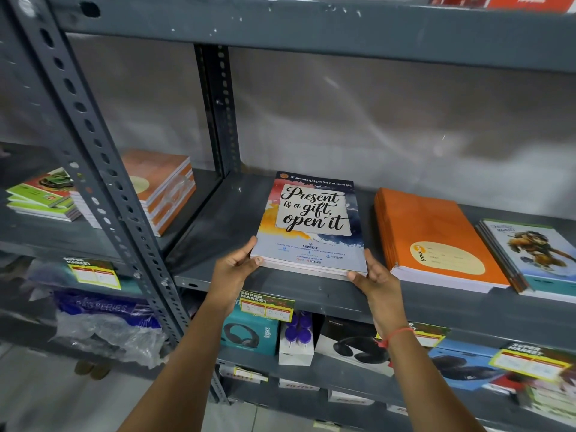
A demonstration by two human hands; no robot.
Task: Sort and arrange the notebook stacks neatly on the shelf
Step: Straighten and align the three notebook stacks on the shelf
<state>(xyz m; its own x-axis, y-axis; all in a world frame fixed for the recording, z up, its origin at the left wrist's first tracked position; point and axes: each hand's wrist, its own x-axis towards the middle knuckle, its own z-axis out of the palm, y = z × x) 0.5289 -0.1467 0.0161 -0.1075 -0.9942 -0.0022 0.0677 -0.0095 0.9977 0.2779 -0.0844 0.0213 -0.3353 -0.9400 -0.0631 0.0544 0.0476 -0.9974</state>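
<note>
Gripping the near corners of a small notebook stack (pixel 308 226), left hand (pixel 233 268) and right hand (pixel 375 279) each closed on it, thumbs on top. Stack lay flat at the grey shelf (pixel 218 219) front edge; orange stack (pixel 436 238) near its right, cartoon-cover stack (pixel 536 257) beyond that.

"Present is a gift, open it" on the notebook cover (pixel 311 219); "SUPER MARKET" on the price tag (pixel 266 304).

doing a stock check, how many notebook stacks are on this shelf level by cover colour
Watercolour "Present is a gift" stack: 1
Orange stacks: 2
Green stack: 1
Cartoon-cover stack: 1
Total: 5
</note>
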